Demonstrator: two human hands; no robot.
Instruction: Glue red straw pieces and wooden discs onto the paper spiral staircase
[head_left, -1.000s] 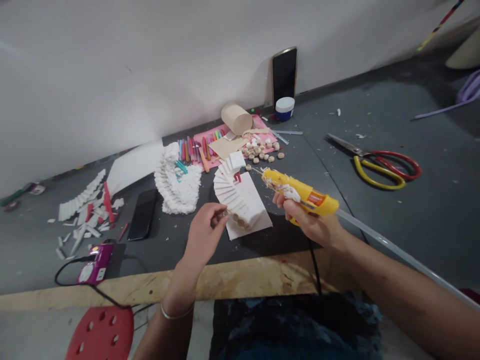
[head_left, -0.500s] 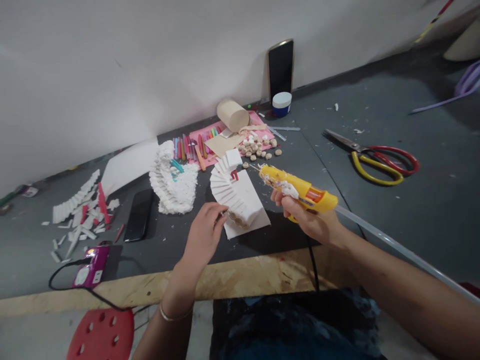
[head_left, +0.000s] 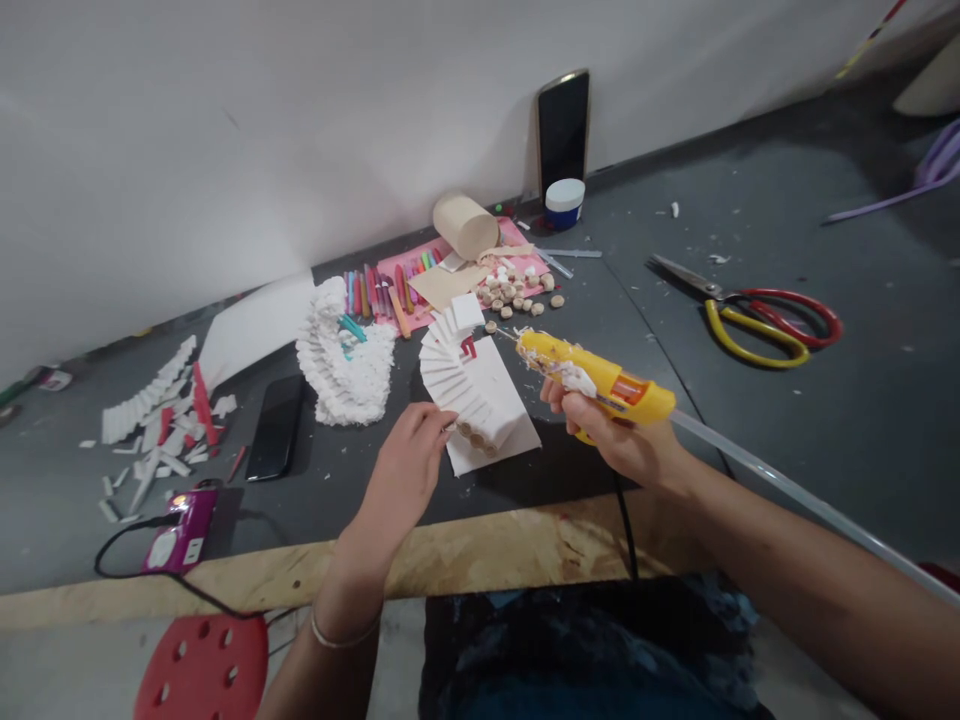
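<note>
My right hand [head_left: 622,440] grips a yellow glue gun [head_left: 592,378] smeared with dried glue, its nozzle aimed left over a white curved staircase model [head_left: 469,385] on a white card base. A clear glue stick [head_left: 787,490] trails out behind the gun. My left hand [head_left: 405,470] has its fingers bent and pressed against the lower left end of the staircase, beside small round wooden discs under its steps. Whether those fingers pinch a small piece is not visible.
A second white foam stair coil [head_left: 341,355], a black phone [head_left: 275,427], cut white and red strips [head_left: 161,425] and a purple device [head_left: 180,530] lie left. Markers on a pink tray [head_left: 409,285], a cardboard tube [head_left: 465,225], wooden discs [head_left: 517,295], a standing phone [head_left: 562,125], a jar [head_left: 564,203] and scissors [head_left: 757,315] lie beyond.
My left hand has shifted slightly right, closer against the staircase's lower end. The glue gun has barely moved; the view has drifted a little.
</note>
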